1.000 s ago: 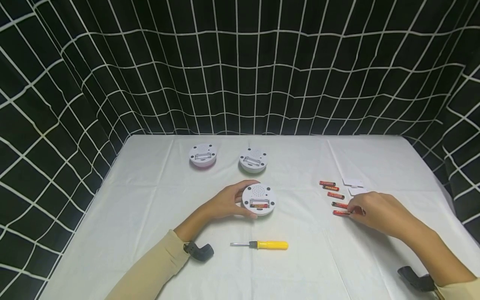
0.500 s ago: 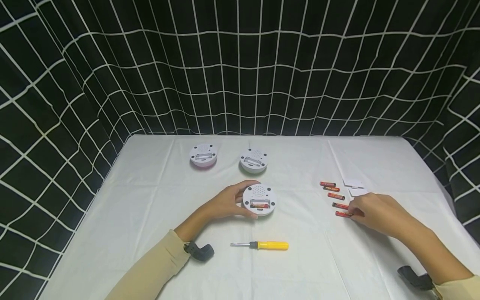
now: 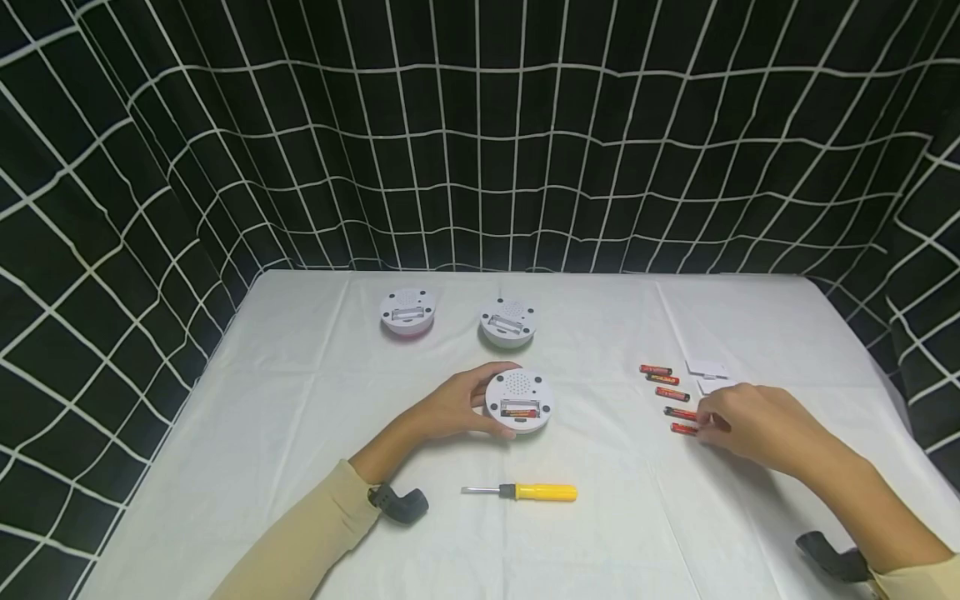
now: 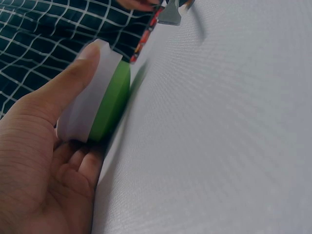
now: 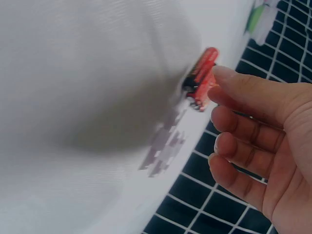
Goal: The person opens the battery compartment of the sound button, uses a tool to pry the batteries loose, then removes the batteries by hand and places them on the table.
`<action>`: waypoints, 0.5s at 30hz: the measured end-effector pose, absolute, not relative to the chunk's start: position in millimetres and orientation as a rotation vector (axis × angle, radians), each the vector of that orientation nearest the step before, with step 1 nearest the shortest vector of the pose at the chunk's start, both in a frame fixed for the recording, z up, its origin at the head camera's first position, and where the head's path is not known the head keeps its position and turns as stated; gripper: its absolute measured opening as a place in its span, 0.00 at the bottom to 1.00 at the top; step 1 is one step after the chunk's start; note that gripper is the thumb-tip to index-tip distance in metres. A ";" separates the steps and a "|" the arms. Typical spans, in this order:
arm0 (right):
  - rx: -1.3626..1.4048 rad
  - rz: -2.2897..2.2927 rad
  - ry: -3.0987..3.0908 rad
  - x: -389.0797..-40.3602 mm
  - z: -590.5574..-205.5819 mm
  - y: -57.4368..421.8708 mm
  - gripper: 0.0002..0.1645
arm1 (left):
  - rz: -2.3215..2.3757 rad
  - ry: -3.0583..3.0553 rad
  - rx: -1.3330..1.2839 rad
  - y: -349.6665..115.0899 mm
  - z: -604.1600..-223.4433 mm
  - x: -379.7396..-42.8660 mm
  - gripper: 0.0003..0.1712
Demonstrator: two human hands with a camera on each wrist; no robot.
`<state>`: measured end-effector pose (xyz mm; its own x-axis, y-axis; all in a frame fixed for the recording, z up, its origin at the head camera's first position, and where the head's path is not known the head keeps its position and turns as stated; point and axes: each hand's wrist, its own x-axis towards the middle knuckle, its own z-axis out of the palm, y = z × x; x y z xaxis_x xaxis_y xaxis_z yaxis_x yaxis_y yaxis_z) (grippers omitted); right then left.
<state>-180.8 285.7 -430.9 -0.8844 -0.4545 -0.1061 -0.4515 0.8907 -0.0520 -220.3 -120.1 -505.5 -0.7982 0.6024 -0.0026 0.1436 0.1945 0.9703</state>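
My left hand (image 3: 453, 408) grips a round white-and-green device (image 3: 517, 385) from its left side, thumb in front and fingers behind. Its underside faces up, showing speaker holes, dark feet and an uncovered battery compartment with one red battery (image 3: 519, 413) in it. The green lower part (image 4: 111, 105) shows in the left wrist view. To the right, my right hand (image 3: 753, 423) is over the right end of the nearest loose battery (image 3: 682, 429), fingers loosely bent. In the right wrist view the thumb and index fingertips are right beside red-and-black batteries (image 5: 201, 68), with none plainly between them.
Several more red batteries (image 3: 672, 393) lie left of my right hand, near white flat covers (image 3: 707, 367). Two similar round devices, a pink-based one (image 3: 407, 310) and another (image 3: 507, 321), sit upside down behind. A yellow-handled screwdriver (image 3: 546, 492) lies in front.
The nearest loose battery has shifted slightly to the right under my right fingers, and more of its right end is covered now. The left hand and its device have stayed in place.
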 end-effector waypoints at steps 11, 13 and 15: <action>-0.820 -0.059 3.030 -174.5 -415.4 263.3 0.06 | 1.610 2.130 0.719 -120.6 -506.5 -222.1 0.58; -0.838 -0.058 3.036 -173.6 -413.5 258.2 0.06 | 1.606 2.130 0.715 -120.5 -505.3 -221.7 0.58; -0.871 -0.066 3.042 -173.2 -412.3 254.0 0.06 | 1.601 2.135 0.714 -120.4 -504.3 -221.4 0.58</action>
